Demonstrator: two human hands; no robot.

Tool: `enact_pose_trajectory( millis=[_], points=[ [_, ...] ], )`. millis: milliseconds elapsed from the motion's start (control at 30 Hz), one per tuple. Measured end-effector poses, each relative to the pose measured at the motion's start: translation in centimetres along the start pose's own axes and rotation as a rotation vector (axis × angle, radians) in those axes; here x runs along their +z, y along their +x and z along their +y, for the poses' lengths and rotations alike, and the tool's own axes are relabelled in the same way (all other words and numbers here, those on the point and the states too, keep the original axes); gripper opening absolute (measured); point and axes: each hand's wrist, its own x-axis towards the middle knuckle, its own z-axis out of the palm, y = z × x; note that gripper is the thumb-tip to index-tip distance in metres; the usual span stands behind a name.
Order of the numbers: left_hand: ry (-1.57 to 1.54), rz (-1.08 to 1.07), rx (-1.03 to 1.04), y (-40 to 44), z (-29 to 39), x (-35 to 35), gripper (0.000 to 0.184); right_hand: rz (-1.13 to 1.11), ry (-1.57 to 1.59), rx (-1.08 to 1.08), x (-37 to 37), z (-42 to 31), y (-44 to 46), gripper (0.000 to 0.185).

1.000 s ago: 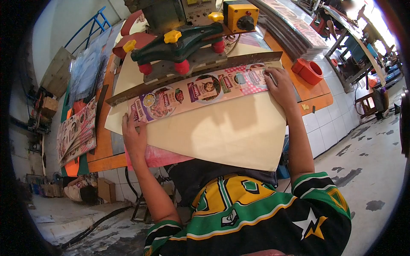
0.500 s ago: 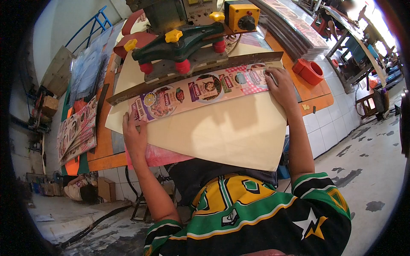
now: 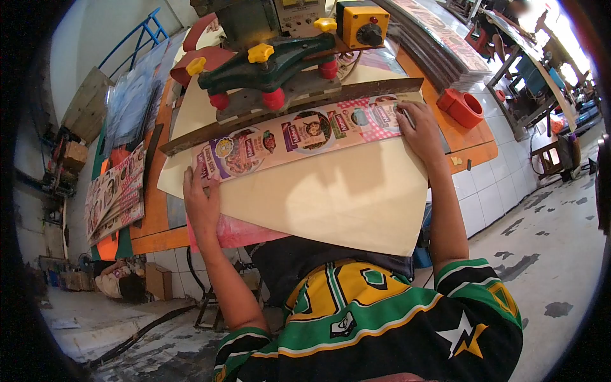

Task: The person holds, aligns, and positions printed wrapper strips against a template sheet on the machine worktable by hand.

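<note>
View shifted slightly; hands (image 3: 202, 202) apart at ends of printed strip (image 3: 296, 137), grip unclear; machine (image 3: 270, 65) cut off.

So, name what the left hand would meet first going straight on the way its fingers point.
The left hand would probably meet the long metal bar beyond the printed strip; depth is unclear.

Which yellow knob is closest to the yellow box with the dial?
The rightmost yellow knob in the picture: it sits right beside the yellow box, while the middle knob and leftmost knob are farther away.
</note>
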Motion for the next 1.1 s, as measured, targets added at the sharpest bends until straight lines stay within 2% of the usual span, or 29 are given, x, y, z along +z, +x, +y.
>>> enact_pose_trajectory(
  millis=[567,1000,1100],
  points=[
    [0.027,0.023,0.048,0.04,-0.26,0.33,0.064,-0.017,0.006,0.015,-0.28,-0.33,-0.07,0.027],
    [0.037,0.017,0.027,-0.06,-0.08,0.35,0.063,-0.034,0.002,0.039,-0.45,-0.54,-0.05,0.029],
    [0.011,0.055,0.090,-0.07,0.16,0.34,0.065,-0.055,-0.003,0.056,-0.53,-0.92,0.08,0.031]
  ],
)
